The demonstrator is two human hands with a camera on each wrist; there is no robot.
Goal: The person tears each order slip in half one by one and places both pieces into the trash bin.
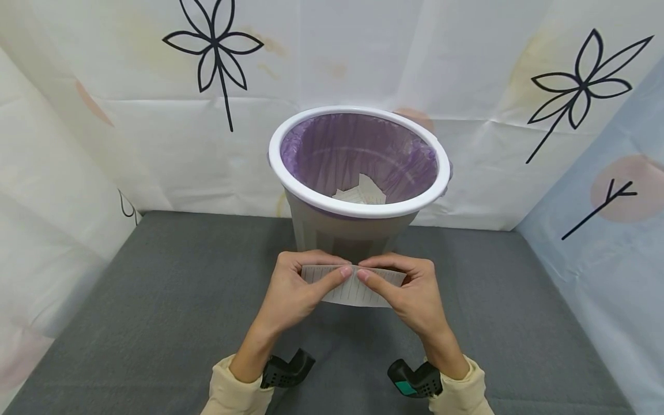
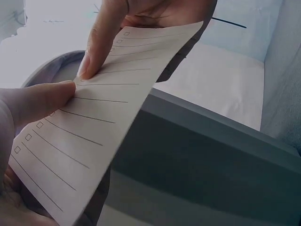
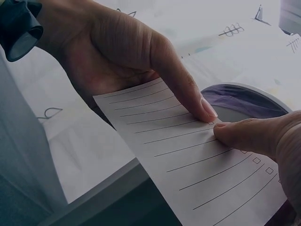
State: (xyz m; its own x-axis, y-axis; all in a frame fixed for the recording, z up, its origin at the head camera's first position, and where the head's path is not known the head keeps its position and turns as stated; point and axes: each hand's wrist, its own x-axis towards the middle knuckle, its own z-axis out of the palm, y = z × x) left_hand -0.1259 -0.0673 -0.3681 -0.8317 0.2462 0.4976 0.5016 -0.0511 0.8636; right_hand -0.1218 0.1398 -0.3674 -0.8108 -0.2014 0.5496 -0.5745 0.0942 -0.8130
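A lined sheet of paper (image 1: pixel 353 293) with small checkbox squares along one edge is held up in front of the bin. My left hand (image 1: pixel 297 283) pinches its upper edge between thumb and fingers, left of the middle. Close beside it, my right hand (image 1: pixel 410 288) pinches the same edge, the two thumbs nearly touching. In the left wrist view the paper (image 2: pixel 94 127) looks whole and slightly bent. The right wrist view shows both thumbs pressing on the paper (image 3: pixel 174 155), while most of the other fingers are hidden behind it.
Just beyond the hands stands a bin (image 1: pixel 358 210) with a white rim and a purple liner (image 1: pixel 321 150). Pieces of lined paper (image 1: pixel 365 191) lie inside it. The grey table (image 1: pixel 171 300) is bordered by patterned cloth walls (image 1: pixel 129 150) at the back and sides.
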